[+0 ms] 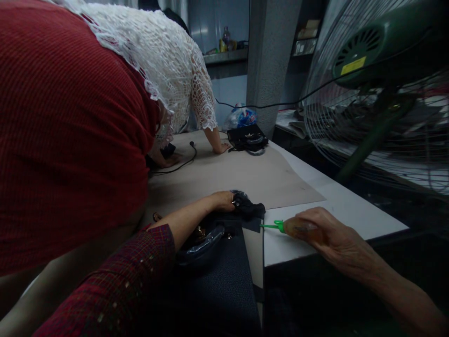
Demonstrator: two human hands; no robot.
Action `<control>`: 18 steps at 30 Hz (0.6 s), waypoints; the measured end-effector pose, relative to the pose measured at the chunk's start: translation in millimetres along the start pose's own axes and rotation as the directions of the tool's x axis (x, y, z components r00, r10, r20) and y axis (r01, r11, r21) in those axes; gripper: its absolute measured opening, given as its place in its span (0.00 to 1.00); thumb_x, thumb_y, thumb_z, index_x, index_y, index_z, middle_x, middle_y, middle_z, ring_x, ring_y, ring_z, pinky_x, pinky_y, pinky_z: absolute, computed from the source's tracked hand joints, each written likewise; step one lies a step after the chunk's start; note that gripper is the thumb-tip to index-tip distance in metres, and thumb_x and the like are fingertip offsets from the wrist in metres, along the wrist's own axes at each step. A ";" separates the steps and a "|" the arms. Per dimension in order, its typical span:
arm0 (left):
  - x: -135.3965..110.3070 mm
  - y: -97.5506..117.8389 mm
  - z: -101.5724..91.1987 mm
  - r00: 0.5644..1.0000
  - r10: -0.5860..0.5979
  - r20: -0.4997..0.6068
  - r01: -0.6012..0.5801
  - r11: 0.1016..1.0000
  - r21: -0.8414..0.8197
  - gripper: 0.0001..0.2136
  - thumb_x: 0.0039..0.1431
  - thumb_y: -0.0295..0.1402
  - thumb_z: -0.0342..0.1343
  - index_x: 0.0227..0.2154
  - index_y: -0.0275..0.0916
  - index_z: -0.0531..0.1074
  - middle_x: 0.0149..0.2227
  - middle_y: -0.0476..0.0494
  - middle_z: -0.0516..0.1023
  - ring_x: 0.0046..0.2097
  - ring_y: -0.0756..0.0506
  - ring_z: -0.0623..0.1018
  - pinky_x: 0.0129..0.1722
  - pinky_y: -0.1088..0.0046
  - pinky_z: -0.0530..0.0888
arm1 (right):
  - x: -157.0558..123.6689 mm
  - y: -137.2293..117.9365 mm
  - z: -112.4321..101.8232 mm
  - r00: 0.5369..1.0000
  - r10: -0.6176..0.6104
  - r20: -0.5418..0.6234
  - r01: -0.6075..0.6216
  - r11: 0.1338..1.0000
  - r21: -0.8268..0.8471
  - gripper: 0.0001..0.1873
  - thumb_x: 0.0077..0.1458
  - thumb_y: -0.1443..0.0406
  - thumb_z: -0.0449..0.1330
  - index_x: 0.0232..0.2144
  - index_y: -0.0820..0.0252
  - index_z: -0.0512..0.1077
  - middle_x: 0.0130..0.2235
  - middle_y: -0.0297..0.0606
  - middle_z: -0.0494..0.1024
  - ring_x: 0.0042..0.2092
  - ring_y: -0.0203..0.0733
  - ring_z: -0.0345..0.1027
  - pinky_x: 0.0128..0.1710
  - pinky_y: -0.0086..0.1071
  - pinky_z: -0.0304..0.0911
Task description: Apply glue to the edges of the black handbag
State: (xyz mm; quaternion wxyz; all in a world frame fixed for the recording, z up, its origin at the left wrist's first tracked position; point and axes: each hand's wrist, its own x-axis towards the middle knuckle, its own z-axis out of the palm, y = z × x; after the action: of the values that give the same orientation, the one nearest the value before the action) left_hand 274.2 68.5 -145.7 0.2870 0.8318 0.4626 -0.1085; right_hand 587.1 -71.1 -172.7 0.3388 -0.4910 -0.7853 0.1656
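Observation:
My left hand (224, 200) rests with fingers curled on a black leather piece (249, 209) at the near edge of the table. My right hand (324, 234) is closed round a small orange bottle (301, 230) with a green nozzle (271, 226), the tip pointing left at the black piece's edge. A dark textured bag panel (217, 281) lies below my left arm, with a shiny black strap (205, 243) on it.
A person in a red top and white lace shawl (154, 51) leans over the table at left, hands on the brown paper sheet (245, 175). A black bag (247, 138) sits at the far end. A large green fan (382, 89) stands at the right.

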 end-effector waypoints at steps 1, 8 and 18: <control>0.9 0.0 0.4 1.000 -0.004 -0.001 0.004 1.000 0.002 0.12 0.66 0.36 0.64 0.50 0.43 0.79 0.45 0.44 0.82 0.47 0.42 0.80 0.51 0.70 0.74 | -0.6 1.1 0.7 1.000 0.003 -0.004 -0.003 1.000 0.011 0.16 0.67 0.47 0.58 0.48 0.44 0.77 0.46 0.41 0.79 0.43 0.54 0.76 0.40 0.48 0.75; 3.3 1.1 2.5 0.999 -0.041 -0.018 0.041 0.999 0.007 0.11 0.65 0.37 0.63 0.48 0.41 0.79 0.43 0.42 0.82 0.46 0.40 0.79 0.51 0.67 0.74 | 1.6 -1.2 1.9 0.996 -0.015 -0.091 0.017 1.000 0.020 0.23 0.59 0.40 0.67 0.43 0.48 0.77 0.41 0.41 0.77 0.40 0.53 0.74 0.39 0.47 0.73; 0.3 2.9 2.4 0.999 -0.032 -0.024 0.032 0.999 -0.020 0.11 0.63 0.34 0.63 0.47 0.42 0.80 0.42 0.45 0.82 0.47 0.41 0.80 0.51 0.70 0.74 | 11.1 10.6 3.3 0.975 -0.189 -0.118 0.196 0.980 0.048 0.12 0.62 0.59 0.66 0.49 0.43 0.77 0.44 0.40 0.77 0.43 0.53 0.76 0.39 0.46 0.74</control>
State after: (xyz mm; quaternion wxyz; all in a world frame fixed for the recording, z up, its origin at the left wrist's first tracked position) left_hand 276.9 66.1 -146.7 0.2877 0.8227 0.4803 -0.0982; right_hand 588.6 -56.1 -177.2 0.4114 -0.4111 -0.8035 0.1270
